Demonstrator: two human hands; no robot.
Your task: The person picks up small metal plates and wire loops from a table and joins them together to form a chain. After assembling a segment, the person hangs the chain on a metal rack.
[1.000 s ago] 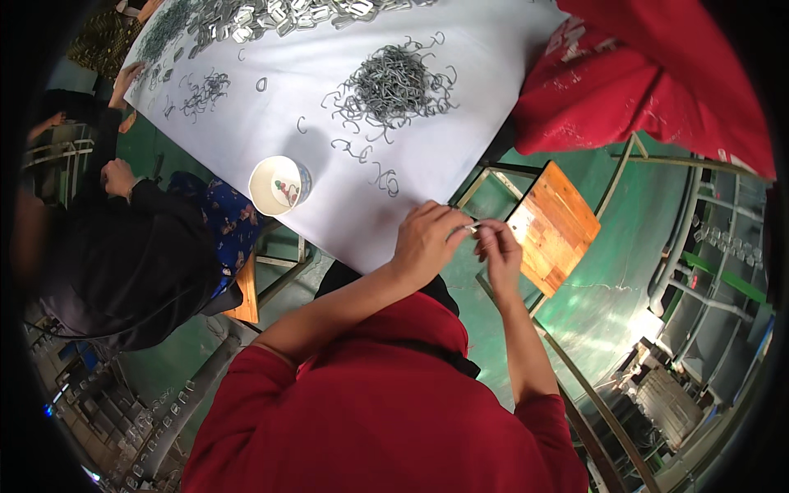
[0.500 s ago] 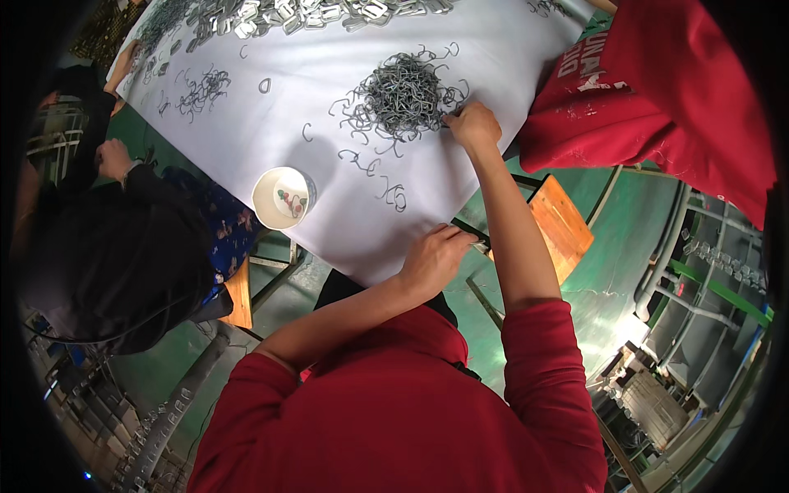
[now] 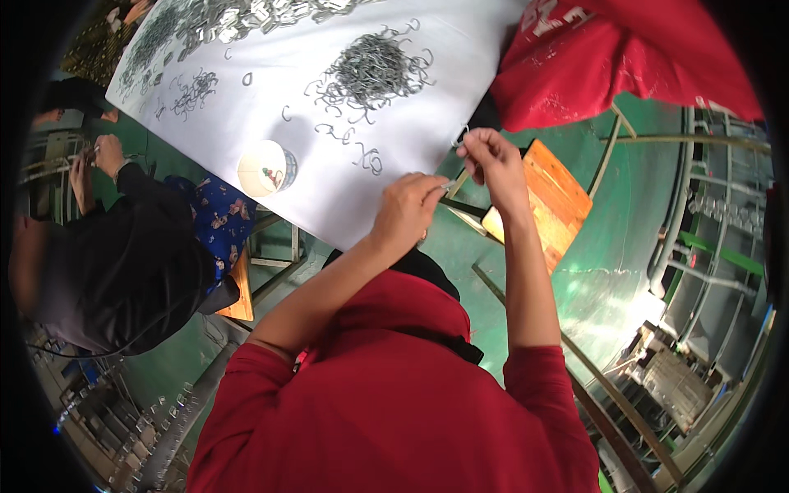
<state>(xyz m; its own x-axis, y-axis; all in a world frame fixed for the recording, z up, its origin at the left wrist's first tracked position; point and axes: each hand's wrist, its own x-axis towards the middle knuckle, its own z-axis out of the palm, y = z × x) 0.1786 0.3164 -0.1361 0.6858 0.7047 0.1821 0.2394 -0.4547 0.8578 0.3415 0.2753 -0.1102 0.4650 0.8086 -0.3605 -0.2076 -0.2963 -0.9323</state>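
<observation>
My right hand [image 3: 499,168] pinches a small bent wire hook [image 3: 461,136] between thumb and fingertips, just off the table's right edge. My left hand [image 3: 404,210] is closed at the near edge of the white-covered table [image 3: 329,201], gripping a small metal piece [image 3: 446,185] whose tip pokes out toward the right hand; its exact kind cannot be made out. Ahead of both hands lies a heap of grey wire hooks [image 3: 371,70], with loose hooks [image 3: 368,158] strewn on its near side.
A paper cup [image 3: 288,171] with small red and green bits stands left of my left hand. Flat metal buckles [image 3: 271,15] and more hooks [image 3: 194,92] cover the far left. A person in dark clothes [image 3: 131,263] works at left; a red garment [image 3: 608,70] and wooden stool [image 3: 551,197] are at right.
My right hand has come back from the heap toward me and now holds a hook. The left hand has risen slightly and shifted left, still gripping its metal piece. The view has shifted.
</observation>
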